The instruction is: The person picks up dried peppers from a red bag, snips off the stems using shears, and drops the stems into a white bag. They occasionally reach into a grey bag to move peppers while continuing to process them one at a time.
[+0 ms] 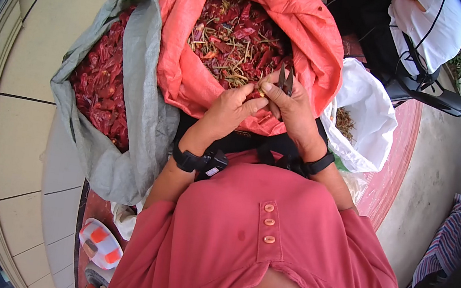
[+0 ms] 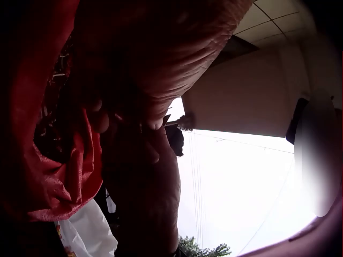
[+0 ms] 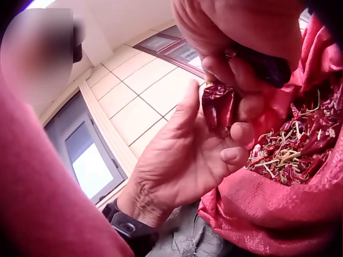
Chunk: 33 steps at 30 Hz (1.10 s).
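Over the near rim of a red woven sack (image 1: 319,45), both hands meet around a dried red chili pepper (image 3: 218,110). My left hand (image 1: 224,110) holds the pepper between thumb and curled fingers, palm turned up in the right wrist view. My right hand (image 1: 295,110) grips small dark snips (image 1: 286,82), blades pointing up and away and slightly parted. Its fingertips also touch the pepper near its pale stem end. Inside the sack lie cut red chilies and pale stems (image 1: 238,40). The left wrist view is dark, and the pepper is mostly hidden there.
A grey sack (image 1: 148,81) full of red chilies (image 1: 101,83) stands at the left. On the right is a white sack (image 1: 373,122) with brownish bits (image 1: 345,123) inside. Another person in a white shirt (image 1: 426,30) sits at the upper right, beside a dark seat (image 1: 434,98).
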Available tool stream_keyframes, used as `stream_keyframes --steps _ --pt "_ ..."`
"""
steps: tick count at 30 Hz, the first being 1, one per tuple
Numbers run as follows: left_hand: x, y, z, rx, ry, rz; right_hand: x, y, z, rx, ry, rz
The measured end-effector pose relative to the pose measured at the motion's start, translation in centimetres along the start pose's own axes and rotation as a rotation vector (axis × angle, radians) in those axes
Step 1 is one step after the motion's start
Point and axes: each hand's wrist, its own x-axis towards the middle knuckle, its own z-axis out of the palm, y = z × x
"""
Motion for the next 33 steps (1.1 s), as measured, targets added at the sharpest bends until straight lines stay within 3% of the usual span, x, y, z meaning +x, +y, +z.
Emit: stream_keyframes --steps 2,8,12,14,17,20,23,24,27,28,31,33 --pt "-0.3 0.1 -0.1 -0.354 -0.061 -0.135 0.0 -0.1 -0.3 -0.028 -0.010 -0.039" --pt "-0.5 -0.4 -1.4 -0.469 -0.338 -0.237 0.2 -1.0 -2.3 -0.060 -0.327 0.087" --pt "-0.7 0.0 -0.4 -0.798 -0.544 -0.203 0.3 -0.7 -2.8 -0.072 -0.504 0.122" --pt "-0.8 0.4 0.0 -0.763 -0.528 -0.223 0.4 -0.4 -3.1 -0.071 -0.539 0.167" --pt "-1.0 0.0 0.3 -0.563 -0.528 -0.240 0.8 -0.6 -3.1 -0.410 -0.571 -0.251" --pt "-1.3 -1.4 0.8 -0.395 -0.420 -0.215 0.4 -1.7 -2.4 -0.705 -0.491 -0.389" --pt "-1.6 -2.1 1.2 -0.401 -0.238 -0.239 -0.7 -1.1 -0.7 -0.937 -0.287 -0.444" --pt "-1.6 -2.0 1.2 -0.421 -0.176 -0.257 -0.8 0.0 -0.1 -0.877 -0.184 -0.450" --pt "-1.8 -1.0 0.8 -0.392 -0.174 -0.194 -1.0 0.9 0.8 -0.374 -0.042 -0.198" --pt "-1.9 -0.6 0.9 -0.360 -0.140 -0.180 -0.9 1.3 1.1 -0.256 -0.029 -0.202" --pt "-1.6 0.3 0.9 -0.234 -0.068 -0.134 -1.2 -0.1 0.9 -0.034 0.011 0.106" --pt "-1.4 0.5 0.9 -0.120 -0.053 -0.117 -1.0 -0.4 0.8 0.053 0.009 0.133"
